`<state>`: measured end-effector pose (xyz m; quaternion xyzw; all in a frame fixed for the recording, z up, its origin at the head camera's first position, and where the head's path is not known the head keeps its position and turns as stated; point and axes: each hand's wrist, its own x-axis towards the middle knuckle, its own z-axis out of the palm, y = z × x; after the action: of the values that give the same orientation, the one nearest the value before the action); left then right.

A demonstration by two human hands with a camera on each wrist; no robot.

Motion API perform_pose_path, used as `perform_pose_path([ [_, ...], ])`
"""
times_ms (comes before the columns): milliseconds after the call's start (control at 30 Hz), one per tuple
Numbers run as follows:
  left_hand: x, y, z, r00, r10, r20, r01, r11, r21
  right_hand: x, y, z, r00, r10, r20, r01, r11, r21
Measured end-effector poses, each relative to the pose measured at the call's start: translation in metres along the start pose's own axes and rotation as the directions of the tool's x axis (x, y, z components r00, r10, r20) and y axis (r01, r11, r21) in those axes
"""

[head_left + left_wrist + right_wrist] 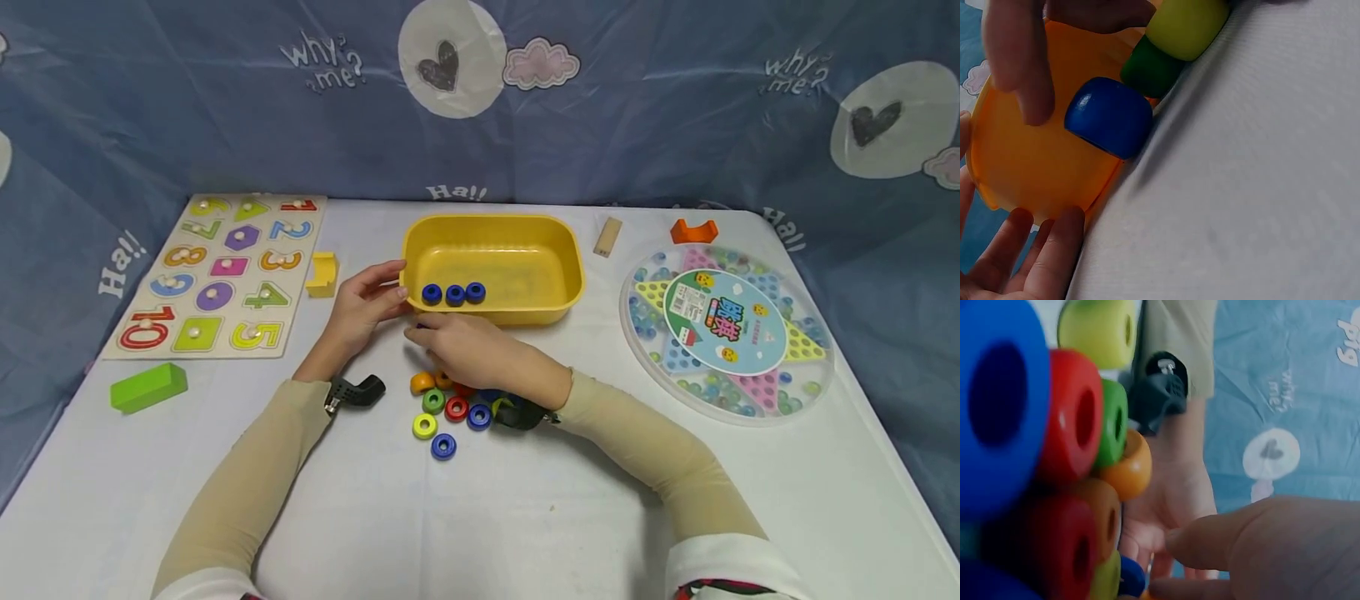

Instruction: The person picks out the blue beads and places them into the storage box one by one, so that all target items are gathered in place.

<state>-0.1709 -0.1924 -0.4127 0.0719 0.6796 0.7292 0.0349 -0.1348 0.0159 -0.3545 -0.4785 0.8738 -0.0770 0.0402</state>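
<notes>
Nearest to me, tan sleeves [234, 475] reach in over the tabletop [480, 533]. Then loose beads [456, 417], mid-tabletop, mixed colours, closest one blue. Right hand [480, 354] bends over the pile's far side, hiding part of it. Head view gives me only a dark sliver by its fingers; left wrist view shows a blue bead [1109, 119] near the fingertips, outside the tub, green and yellow ones alongside. Can't tell if it's pinched. Right wrist view adds bead sides up close, plus the left hand [1172, 500], palm showing: fingers extended, touching the left end of the yellow tub [487, 237]. Head view shows three blue beads [454, 301] inside, along the near wall.

Green block [148, 387], near left edge. Marble game [726, 333], toward right edge. Number board [217, 279], back-left corner; yellow block [322, 279] beside it. Wooden block [607, 237], orange block [693, 233], both by back edge. Blue cloth [637, 150] behind.
</notes>
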Motion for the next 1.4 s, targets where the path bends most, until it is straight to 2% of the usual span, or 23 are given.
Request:
perform_pose_path([
  [100,0.001,0.0,0.0,1.0,0.005,0.003,-0.005,1.0,-0.006,0.001,-0.004,0.005,0.999,-0.011,-0.034,0.008,0.996,-0.092],
  [167,0.001,0.0,0.0,1.0,0.01,0.007,-0.01,1.0,-0.014,0.001,-0.005,0.007,0.999,-0.004,-0.049,-0.002,0.994,-0.113],
  [267,0.001,0.0,0.0,1.0,0.006,0.001,-0.006,1.0,-0.006,0.002,-0.005,0.01,0.998,0.021,-0.055,-0.026,0.995,-0.093],
  [500,0.0,0.0,0.0,1.0,-0.007,-0.008,0.007,1.0,0.028,0.003,-0.003,0.011,0.999,0.032,-0.005,-0.032,0.999,-0.043],
  [733,-0.001,0.0,0.0,1.0,-0.004,-0.01,0.004,0.999,0.039,0.003,0.001,0.013,1.0,0.023,-0.018,-0.024,1.0,-0.02],
  [867,-0.001,0.0,0.0,1.0,0.002,-0.007,-0.001,0.999,0.044,0.001,0.002,0.01,0.997,-0.018,-0.069,0.018,1.0,-0.001],
  [1033,-0.001,-0.001,0.0,1.0,-0.005,-0.006,0.005,0.999,0.032,-0.009,0.008,-0.012,0.98,-0.056,-0.19,0.084,0.986,0.147],
  [1133,0.0,0.0,0.001,1.0,-0.01,-0.008,0.01,1.0,0.024,-0.017,0.023,-0.032,0.967,-0.008,-0.255,0.067,0.973,0.222],
  [1233,0.0,-0.001,0.001,1.0,-0.012,-0.009,0.012,0.999,0.037,-0.023,0.048,-0.046,0.95,0.112,-0.29,-0.031,0.962,0.272],
  [1333,0.001,-0.001,0.0,1.0,-0.02,-0.012,0.021,0.999,0.043,-0.027,0.077,-0.048,0.926,0.245,-0.289,-0.152,0.939,0.307],
  [1400,0.0,-0.001,0.001,1.0,-0.025,-0.011,0.025,0.998,0.049,-0.027,0.093,-0.045,0.915,0.312,-0.254,-0.225,0.921,0.319],
])
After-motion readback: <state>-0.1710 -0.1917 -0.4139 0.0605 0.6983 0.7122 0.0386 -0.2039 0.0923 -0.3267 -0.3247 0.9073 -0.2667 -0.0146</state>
